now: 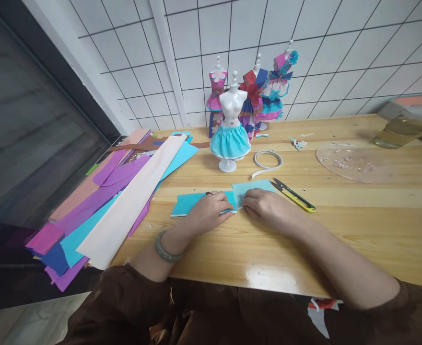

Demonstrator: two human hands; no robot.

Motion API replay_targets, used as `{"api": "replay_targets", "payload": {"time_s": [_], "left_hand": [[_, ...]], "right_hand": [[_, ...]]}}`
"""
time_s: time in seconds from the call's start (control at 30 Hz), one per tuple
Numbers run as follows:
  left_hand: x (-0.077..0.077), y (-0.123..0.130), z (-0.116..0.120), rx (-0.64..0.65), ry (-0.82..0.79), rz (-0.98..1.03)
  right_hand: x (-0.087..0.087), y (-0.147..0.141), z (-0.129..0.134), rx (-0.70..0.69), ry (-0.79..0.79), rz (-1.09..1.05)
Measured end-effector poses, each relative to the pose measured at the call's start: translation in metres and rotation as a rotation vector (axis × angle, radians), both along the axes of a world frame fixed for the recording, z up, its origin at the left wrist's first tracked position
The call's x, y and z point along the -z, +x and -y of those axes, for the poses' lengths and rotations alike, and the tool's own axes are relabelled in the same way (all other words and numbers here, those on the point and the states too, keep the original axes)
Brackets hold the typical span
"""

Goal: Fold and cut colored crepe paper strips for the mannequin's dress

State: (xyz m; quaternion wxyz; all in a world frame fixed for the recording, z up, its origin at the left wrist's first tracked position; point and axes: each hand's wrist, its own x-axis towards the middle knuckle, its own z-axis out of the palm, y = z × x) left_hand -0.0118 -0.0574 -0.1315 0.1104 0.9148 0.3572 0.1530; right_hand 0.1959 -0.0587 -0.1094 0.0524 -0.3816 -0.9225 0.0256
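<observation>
A strip of blue material (187,203) with a pale lower edge lies flat on the wooden table (211,254). My left hand (211,210) rests on its right part, fingers curled and pressed together at the lower edge. Right beside it, my right hand (263,206) has its fingers bent onto a lighter blue piece (241,189) that adjoins the strip. Both hands pinch the material near where the two pieces meet. Yellow-handled thread snips (297,199) lie to the right of my right hand.
Behind the hands stands a white mannequin (232,105) in a blue skirt, with dressed mannequins (217,88) behind it. A roll of white tape (277,160) lies nearby. Coloured sheets (135,196) are piled at the left. A clear plate (355,165) and a jar (400,132) are at the right.
</observation>
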Motion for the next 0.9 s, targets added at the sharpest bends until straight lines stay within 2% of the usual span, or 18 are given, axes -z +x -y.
{"api": "replay_targets", "payload": {"time_s": [0.27, 0.53, 0.9], "left_hand": [[0.002, 0.0, 0.001, -0.012, 0.012, 0.012], [0.001, 0.0, -0.001, -0.003, -0.005, 0.035], [0.0, 0.0, -0.001, -0.002, -0.013, 0.025]], "right_hand": [[0.002, 0.005, -0.001, -0.029, 0.009, -0.089], [0.009, -0.002, -0.002, -0.066, 0.137, 0.083], [0.009, 0.006, -0.007, -0.017, 0.099, -0.044]]}}
